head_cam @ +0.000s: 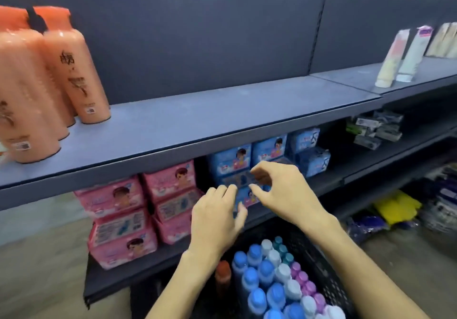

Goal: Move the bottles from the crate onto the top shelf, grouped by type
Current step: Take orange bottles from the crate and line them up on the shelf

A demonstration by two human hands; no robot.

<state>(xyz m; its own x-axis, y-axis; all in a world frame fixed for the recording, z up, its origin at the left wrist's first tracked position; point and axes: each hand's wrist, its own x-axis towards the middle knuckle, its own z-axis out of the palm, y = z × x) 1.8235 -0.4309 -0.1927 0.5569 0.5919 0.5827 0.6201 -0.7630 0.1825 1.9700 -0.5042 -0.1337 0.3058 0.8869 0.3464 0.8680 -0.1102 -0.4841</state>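
Bottles [265, 269] in the crate [321, 271] are being cropped by the lower edge. Above them, the left hand [217, 222] and right hand [284, 190] are being held empty, fingers loosely curled.

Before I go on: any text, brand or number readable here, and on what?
No text reads clearly enough to quote.
Orange bottles: dark brush-style characters and white stickers, too blurred.
Pink packs, blue packs: print too blurred.
Tubes on the right: labels unreadable.
Crate bottles: only caps show.
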